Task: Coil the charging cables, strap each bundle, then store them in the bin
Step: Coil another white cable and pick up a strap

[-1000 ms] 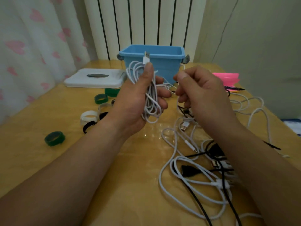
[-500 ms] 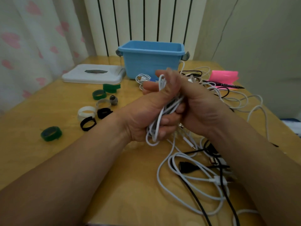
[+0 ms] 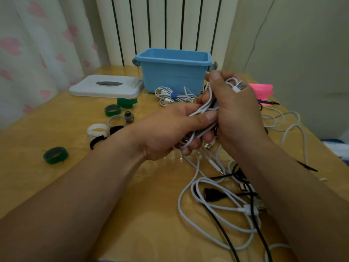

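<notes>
A coiled white cable [image 3: 203,110] lies bunched between both hands above the table's middle. My left hand [image 3: 170,131] grips its lower loops, thumb pressed across the strands. My right hand [image 3: 234,110] wraps around the upper part, with the USB plug [image 3: 240,86] sticking out above its knuckles. The blue bin [image 3: 173,72] stands behind the hands, open on top. A white cable bundle with a blue strap [image 3: 171,96] lies in front of the bin. Several strap rings, green [image 3: 55,155], white [image 3: 97,131] and black [image 3: 97,141], lie to the left.
A tangle of loose white and black cables [image 3: 226,205] covers the table's right side. The white bin lid [image 3: 105,87] lies at back left. A pink object [image 3: 262,90] and a pen [image 3: 268,101] sit at back right. A radiator and a curtain stand behind.
The hands, apart a second ago, came together on the coil and lowered it. My right hand now wraps the top, and the plug has shifted from my left thumb to my right knuckles.
</notes>
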`<state>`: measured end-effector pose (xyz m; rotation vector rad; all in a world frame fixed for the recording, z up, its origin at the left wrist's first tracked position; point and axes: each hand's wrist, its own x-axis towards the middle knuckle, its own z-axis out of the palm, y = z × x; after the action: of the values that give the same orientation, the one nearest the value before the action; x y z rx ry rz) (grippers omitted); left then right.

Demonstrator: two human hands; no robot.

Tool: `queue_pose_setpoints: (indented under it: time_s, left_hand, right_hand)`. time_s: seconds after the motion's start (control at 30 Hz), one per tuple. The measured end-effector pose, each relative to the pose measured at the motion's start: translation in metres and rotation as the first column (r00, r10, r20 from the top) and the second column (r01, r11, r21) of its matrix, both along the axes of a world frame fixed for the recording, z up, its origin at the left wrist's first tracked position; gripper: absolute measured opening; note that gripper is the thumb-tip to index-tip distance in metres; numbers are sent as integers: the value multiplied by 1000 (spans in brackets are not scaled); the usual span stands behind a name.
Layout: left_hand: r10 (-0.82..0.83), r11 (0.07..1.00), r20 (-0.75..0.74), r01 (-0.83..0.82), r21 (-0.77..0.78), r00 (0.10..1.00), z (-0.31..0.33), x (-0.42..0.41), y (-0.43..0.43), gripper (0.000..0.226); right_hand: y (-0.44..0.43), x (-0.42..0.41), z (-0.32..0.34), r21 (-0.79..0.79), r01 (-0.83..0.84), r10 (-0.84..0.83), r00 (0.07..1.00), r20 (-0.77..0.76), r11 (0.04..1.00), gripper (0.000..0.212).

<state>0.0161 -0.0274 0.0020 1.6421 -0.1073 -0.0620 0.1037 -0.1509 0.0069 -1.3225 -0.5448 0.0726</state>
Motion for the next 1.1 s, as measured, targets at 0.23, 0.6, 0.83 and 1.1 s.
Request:
queue_pose_setpoints:
  time_s: [0.23, 0.6, 0.83, 1.1]
  left_hand:
    - [44, 996, -19, -42, 79, 999, -8, -3, -10, 36]
    - [323, 884, 346, -411, 222, 881, 1, -4, 9, 40]
    - [307, 927, 226, -344, 147, 925, -1, -13, 31, 45]
    - [458, 802, 291, -532, 272, 840, -9, 2, 27, 33]
  right_hand:
    - [0, 0, 12, 307, -298, 407, 821, -401, 904, 45]
    - [51, -7, 65, 158, -268, 311, 848, -429, 950, 61]
    - [82, -6, 58, 92, -350, 346, 791, -504, 932, 57]
    - [93, 9, 48, -58, -319, 272, 879, -393, 946, 38]
